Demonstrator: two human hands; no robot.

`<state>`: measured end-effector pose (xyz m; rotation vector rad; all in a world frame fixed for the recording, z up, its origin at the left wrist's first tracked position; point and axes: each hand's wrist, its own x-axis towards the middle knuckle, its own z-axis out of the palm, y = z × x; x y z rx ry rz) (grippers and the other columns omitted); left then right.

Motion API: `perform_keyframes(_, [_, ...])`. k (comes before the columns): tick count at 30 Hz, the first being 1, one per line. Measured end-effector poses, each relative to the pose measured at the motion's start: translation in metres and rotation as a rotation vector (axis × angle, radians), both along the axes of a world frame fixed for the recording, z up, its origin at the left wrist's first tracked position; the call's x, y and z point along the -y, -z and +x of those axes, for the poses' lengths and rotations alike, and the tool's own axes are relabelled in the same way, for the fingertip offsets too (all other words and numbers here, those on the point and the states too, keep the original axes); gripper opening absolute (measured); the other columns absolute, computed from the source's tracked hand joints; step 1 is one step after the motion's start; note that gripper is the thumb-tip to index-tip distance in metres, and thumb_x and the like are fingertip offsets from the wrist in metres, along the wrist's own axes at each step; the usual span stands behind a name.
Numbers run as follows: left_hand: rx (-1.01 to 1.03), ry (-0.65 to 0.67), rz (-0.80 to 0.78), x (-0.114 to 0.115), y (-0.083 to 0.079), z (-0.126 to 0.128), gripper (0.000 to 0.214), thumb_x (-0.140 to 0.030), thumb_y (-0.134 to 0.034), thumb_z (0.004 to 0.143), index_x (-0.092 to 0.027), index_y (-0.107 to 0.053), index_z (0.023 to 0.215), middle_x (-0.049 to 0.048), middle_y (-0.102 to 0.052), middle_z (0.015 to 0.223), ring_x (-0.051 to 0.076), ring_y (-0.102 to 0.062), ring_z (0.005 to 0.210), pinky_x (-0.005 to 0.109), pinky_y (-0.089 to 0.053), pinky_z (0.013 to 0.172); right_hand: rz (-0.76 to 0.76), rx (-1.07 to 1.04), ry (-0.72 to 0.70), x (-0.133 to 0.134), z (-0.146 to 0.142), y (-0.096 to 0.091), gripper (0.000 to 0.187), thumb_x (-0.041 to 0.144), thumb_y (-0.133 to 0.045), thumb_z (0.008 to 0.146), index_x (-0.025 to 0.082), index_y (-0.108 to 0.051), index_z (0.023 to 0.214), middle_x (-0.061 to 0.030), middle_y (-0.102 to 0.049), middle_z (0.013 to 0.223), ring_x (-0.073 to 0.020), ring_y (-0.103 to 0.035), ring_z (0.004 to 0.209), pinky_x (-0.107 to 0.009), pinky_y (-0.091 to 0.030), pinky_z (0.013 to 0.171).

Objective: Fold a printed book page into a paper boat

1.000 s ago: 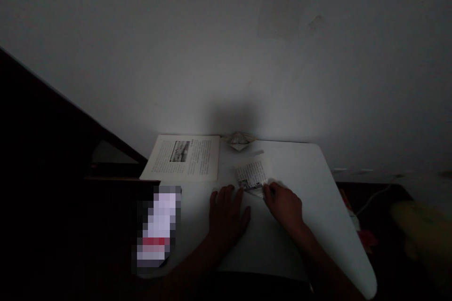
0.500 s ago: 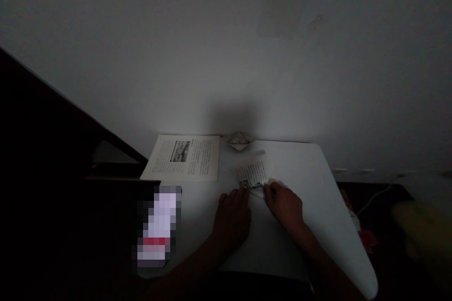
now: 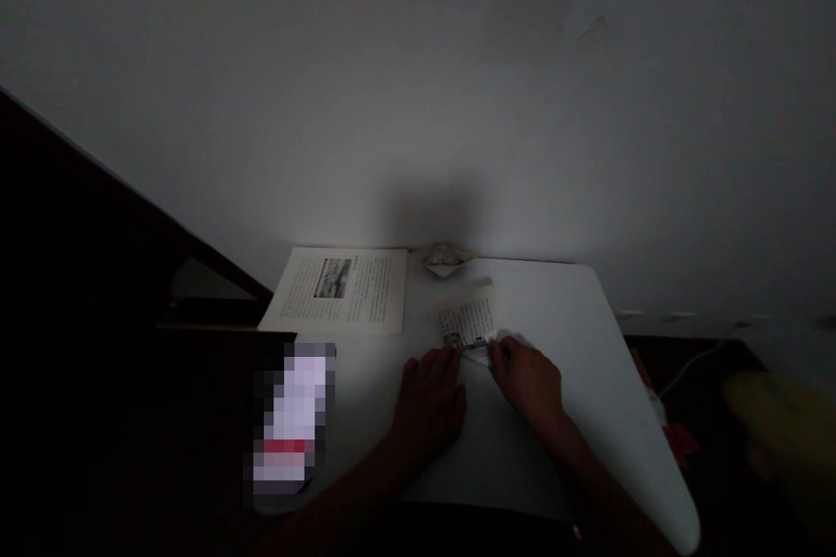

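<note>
A small folded sheet of printed paper (image 3: 467, 320) lies on the white table between my two hands, with a pale folded edge along its near side. My left hand (image 3: 428, 400) rests palm down at its lower left corner. Its fingers stretch forward with the fingertips on the paper, and the thumb stands apart from them. With thumb and fingers closed, my right hand (image 3: 528, 379) pinches the lower right corner. The fingertips cover both near corners, and dim light hides the finer folds.
A flat printed page (image 3: 382, 287) with a picture lies at the table's (image 3: 555, 300) back left. Against the wall (image 3: 313, 139) stands a folded paper shape (image 3: 444, 259). A phone-like object (image 3: 293, 418), blurred by pixels, is at the left edge. A yellowish object (image 3: 784, 418) is at right.
Almost nothing differs. My right hand has shifted very slightly to the right at the paper's corner, while the left stays in place; the view has tilted a little.
</note>
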<state>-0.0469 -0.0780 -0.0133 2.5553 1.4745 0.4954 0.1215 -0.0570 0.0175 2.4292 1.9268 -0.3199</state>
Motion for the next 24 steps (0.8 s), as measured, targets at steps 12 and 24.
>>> perform_keyframes(12, [0.020,-0.002,-0.016,0.0001,0.0010,-0.0011,0.044,-0.028,-0.045,0.087,-0.016,-0.046,0.130,0.0102,-0.053,0.130,0.026,-0.046,0.114,0.045,-0.033,0.095,0.001,0.007,0.004,-0.0002,0.0001,0.0020,0.043,0.044,-0.029,0.093,0.021,-0.064,0.083,-0.0068,-0.070,0.079,-0.0196,-0.066,0.072,-0.027,-0.037,0.058])
perform_keyframes(24, [0.045,-0.007,-0.005,-0.0019,-0.0011,-0.0010,0.042,-0.027,-0.048,0.085,-0.019,-0.049,0.127,0.0099,-0.055,0.127,0.026,-0.047,0.110,0.045,-0.034,0.091,0.016,-0.008,-0.002,0.0003,0.0023,0.0030,0.046,0.046,-0.028,0.093,0.021,-0.065,0.084,-0.0062,-0.069,0.078,-0.0198,-0.065,0.071,-0.027,-0.037,0.057])
